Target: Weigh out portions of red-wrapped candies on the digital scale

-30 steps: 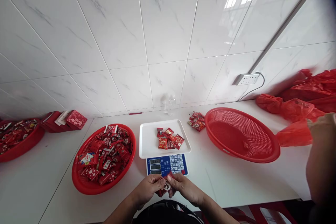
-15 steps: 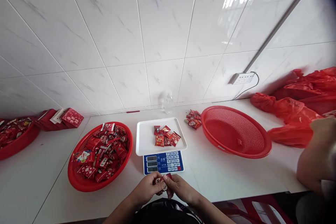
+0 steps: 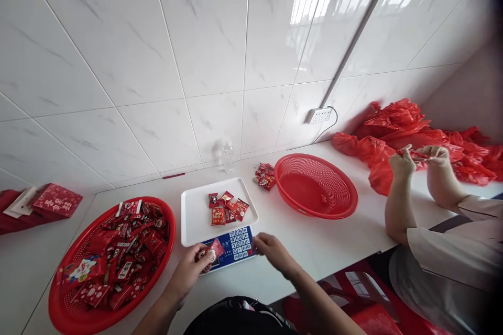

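Note:
My left hand [image 3: 189, 271] is closed around a red snack packet [image 3: 212, 254] with a pale print, held over the display side of the scale's blue keypad panel [image 3: 240, 245]. To the right of the keypad, my right hand [image 3: 273, 252] has its fingers pinched together; whatever they may hold is too small to make out. Beyond both hands lies the scale's white tray [image 3: 192, 220]. Several small red snack packets [image 3: 230, 208] are gathered on its right half.
A red basket [image 3: 170, 230] full of red packets stands on the left, with red boxes [image 3: 58, 199] behind it. Loose packets [image 3: 265, 175] lie beside another red basket [image 3: 340, 188], which has one small packet inside. Farther right, a co-worker's hands [image 3: 416, 159] handle red plastic near red bags [image 3: 393, 120].
My hands were together in front of the scale and have separated, the left now over the panel with the packet, the right beside the keypad. My view has turned right, showing more of the co-worker.

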`<state>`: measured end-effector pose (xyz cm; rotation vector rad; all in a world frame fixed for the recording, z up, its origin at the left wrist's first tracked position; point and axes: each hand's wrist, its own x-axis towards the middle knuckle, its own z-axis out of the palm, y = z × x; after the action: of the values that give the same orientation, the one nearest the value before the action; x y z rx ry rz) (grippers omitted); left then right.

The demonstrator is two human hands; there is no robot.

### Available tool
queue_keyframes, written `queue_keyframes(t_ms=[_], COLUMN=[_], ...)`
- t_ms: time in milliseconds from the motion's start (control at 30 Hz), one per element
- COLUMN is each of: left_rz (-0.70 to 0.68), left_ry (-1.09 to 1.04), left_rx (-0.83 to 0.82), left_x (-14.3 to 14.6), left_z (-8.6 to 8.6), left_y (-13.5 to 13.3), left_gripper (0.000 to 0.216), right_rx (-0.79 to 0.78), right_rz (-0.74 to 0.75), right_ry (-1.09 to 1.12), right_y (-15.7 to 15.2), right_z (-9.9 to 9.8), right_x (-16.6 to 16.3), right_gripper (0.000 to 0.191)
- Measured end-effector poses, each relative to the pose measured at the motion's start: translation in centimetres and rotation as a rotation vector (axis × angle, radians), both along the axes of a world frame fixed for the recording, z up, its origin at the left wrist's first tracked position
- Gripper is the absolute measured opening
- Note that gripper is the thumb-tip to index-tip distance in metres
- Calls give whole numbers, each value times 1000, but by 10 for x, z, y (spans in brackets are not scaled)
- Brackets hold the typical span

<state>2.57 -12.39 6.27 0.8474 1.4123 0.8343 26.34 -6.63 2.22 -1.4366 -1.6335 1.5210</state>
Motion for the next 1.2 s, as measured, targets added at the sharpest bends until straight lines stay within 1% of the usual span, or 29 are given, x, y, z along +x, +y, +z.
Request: queue_keyframes(t_ms=[67,133,167,233,300,367,467,567,633,733,800,900,1000,1100,1200], left_rz=[97,170,197,232,250,259,267,261,262,272,276,281,284,271,275], left_ry=[14,19,19,19,18,9,-13,-28,-35,-42,-47,-51,-58,-70,-74], left_rx=[4,3,-1,-6,-12,-16,-37,-64,-73,-81,-85,-84,-79,-70,-72], left_x=[-15,-29,-34,-42,-45,-47,-49,-51,-53,-53,-52,-49,-46,-45,-46], left_z=[-1,-1,-1,0,0,-2,-6,-10,-11,-10,-9,-8,-9,-12,-16], left_y=[5,7,6,5,2,-1,-4,-7,-9,-11,-12,-11,-11,-13,-16], left_gripper=[36,37,38,38,39,39,38,38,38,39,41,43,42,40,41], right_rx=[118,235,245,177,63,-16,-55,-52,-11,159,269,330,344,383,503], right_rz=[-159,-253,-288,-340,-341,-299,-192,-87,-39,37,129,263,322,357,369], right_ry=[-195,-441,-569,-775,-898,-966,-1009,-1018,-999,-873,-768,-698,-732,-764,-769], right_y=[22,46,56,73,81,83,76,70,69,71,72,74,78,84,91], right_z=[-8,-14,-16,-18,-17,-15,-9,-2,4,8,8,1,-10,-21,-28], right_x=[24,49,62,83,98,106,104,89,69,26,-9,-61,-98,-116,-118], right_gripper=[39,43,47,57,62,61,58,56,55,54,59,71,73,71,61])
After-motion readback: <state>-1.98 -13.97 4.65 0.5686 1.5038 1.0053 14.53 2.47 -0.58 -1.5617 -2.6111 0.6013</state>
